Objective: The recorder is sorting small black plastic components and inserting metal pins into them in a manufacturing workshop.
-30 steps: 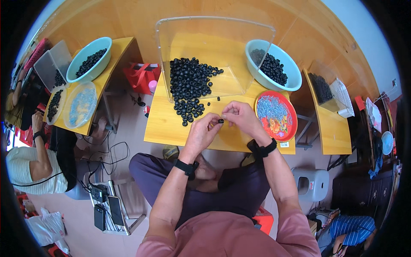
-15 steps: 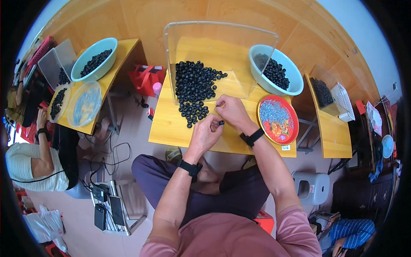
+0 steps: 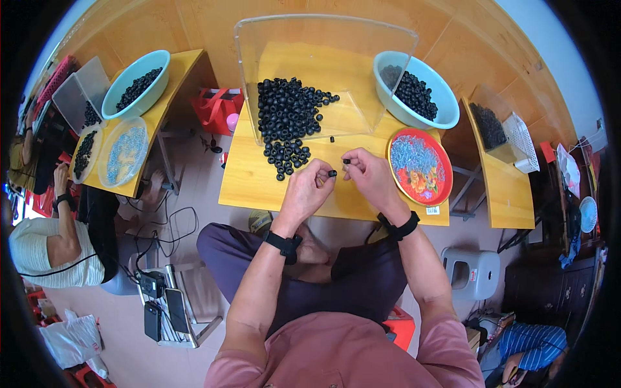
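Note:
My left hand (image 3: 309, 189) is closed in a pinch on a small black ring-shaped piece (image 3: 332, 173) above the front of the yellow table. Just to its right, the fingertips of my right hand (image 3: 372, 180) are pressed together around a small dark bit (image 3: 347, 161), too small to name. The two hands are apart. Beyond them a heap of black ring-shaped pieces (image 3: 288, 110) spills out of a clear plastic box (image 3: 323, 29) tipped on its side. One loose black piece (image 3: 332, 139) lies between the box and my hands.
Right of my hands sits a red flowered tray (image 3: 446, 169) of small silvery pieces (image 3: 414, 155). Behind it stands a light blue basin (image 3: 447, 121) of black pieces. At a left table (image 3: 184, 64) a person (image 3: 55, 249) sits; another table (image 3: 508, 200) is at right.
My right hand has drawn back to the right, away from my left hand. A loose black piece now shows on the table near where it was. The view has shifted slightly.

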`<state>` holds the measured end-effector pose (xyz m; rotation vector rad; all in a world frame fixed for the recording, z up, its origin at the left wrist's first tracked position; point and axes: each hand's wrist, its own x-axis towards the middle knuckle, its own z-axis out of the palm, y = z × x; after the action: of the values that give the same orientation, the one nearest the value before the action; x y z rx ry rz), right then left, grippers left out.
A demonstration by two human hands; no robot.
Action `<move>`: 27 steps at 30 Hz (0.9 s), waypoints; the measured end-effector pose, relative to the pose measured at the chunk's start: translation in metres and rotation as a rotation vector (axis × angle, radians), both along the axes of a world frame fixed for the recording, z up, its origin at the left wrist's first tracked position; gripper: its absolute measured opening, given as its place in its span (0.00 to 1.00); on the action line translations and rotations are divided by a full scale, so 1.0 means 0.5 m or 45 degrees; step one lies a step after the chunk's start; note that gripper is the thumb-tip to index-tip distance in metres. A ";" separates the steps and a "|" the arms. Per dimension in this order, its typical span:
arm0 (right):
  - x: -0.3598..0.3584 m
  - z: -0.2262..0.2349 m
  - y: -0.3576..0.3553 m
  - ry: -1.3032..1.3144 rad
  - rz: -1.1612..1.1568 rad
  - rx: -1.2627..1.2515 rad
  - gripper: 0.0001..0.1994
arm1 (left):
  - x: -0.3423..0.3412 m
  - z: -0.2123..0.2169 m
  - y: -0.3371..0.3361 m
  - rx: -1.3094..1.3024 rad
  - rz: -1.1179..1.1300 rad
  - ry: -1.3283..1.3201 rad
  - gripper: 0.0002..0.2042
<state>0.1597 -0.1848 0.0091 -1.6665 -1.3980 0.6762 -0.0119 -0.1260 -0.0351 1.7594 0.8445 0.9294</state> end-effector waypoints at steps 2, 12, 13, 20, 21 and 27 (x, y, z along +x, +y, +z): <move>0.001 -0.010 -0.009 -0.088 0.029 0.073 0.09 | 0.003 -0.003 0.000 0.015 -0.009 -0.002 0.08; -0.012 -0.020 -0.019 -0.546 0.183 0.278 0.09 | -0.002 0.002 0.000 0.040 -0.027 0.050 0.09; -0.013 -0.017 -0.019 -0.537 0.185 0.288 0.09 | -0.003 0.004 0.000 0.038 -0.026 0.051 0.09; -0.012 -0.018 -0.022 -0.580 0.143 0.310 0.08 | -0.001 0.005 0.000 0.028 -0.039 0.058 0.09; -0.016 -0.016 -0.023 -0.580 0.145 0.310 0.08 | -0.002 0.004 0.000 0.030 -0.043 0.049 0.09; -0.016 -0.002 -0.027 -0.519 0.118 0.227 0.07 | -0.003 0.001 0.001 0.035 -0.046 0.024 0.08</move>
<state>0.1516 -0.1985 0.0083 -1.6629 -1.7737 0.2558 -0.0134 -0.1257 -0.0345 1.8041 0.8124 0.9060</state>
